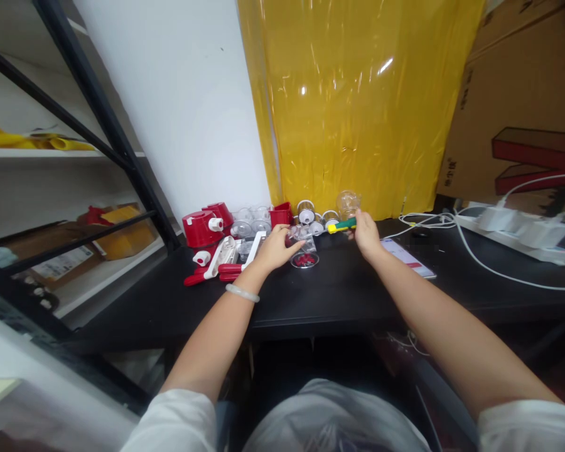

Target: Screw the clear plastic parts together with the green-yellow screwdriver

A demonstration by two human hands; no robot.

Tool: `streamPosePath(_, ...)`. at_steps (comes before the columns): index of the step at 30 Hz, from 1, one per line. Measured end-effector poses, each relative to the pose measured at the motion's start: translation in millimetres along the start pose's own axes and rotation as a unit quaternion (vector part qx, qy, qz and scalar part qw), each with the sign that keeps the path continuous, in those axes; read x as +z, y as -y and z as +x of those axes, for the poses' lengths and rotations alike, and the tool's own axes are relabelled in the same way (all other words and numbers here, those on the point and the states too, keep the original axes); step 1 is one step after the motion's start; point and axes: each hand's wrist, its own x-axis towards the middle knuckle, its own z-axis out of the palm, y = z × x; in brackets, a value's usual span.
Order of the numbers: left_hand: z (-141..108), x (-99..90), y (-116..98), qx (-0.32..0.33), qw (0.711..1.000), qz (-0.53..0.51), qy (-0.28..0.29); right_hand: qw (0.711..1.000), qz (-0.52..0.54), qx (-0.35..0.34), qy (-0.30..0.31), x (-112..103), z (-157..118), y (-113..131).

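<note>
In the head view, my right hand [366,235] closes around a green-and-yellow handle [343,225], perhaps of a screwdriver, with its yellow end toward my left hand [279,247]. My left fingers and thumb are narrow, pinching a clear plastic part [307,243] above the black table [329,295]. I judge the step as working on this part with the tool; the two look apart now. The next move seems to call for a steady left pinch and a careful approach from the right. The part looks transparent and shiny, its exact shape half hidden by my fingers. Just below is a round clear rim [304,268] with red inside; whether it is joined to the part, I cannot tell
</note>
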Motion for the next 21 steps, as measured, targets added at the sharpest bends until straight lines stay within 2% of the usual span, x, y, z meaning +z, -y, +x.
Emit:
streamPosePath(2, -0.2, -0.2, -0.4, 0.001, 1.000, -0.001, -0.001, 0.999, -0.035, -0.029, -0.011, -1.0, -0.9, 0.7)
streamPosePath(4, -0.2, -0.2, -0.2, 0.001, 1.000, 0.000, -0.002, 0.999, -0.020, -0.034, -0.014, -0.8, -2.3, 2.8)
streamPosePath(9, -0.1, 0.5, 1.3, 0.010, 1.000, -0.002, -0.007, 0.991, 0.123, 0.052, 0.021, 1.8, -4.4, 8.6)
streamPosePath(12, -0.2, 0.5, 0.4, 0.008, 1.000, -0.002, -0.006, 0.983, 0.169, 0.054, 0.048, 1.4, -4.4, 9.4)
streamPosePath(17, -0.4, -0.8, -2.9, 0.004, 1.000, -0.005, -0.002, 0.995, 0.095, 0.009, 0.010, -0.2, -3.2, 5.4)
streamPosePath(21, -0.6, -1.6, -4.6, 0.010, 1.000, -0.007, -0.002, 1.000, 0.025, 0.001, -0.013, -0.8, -1.4, 1.7)
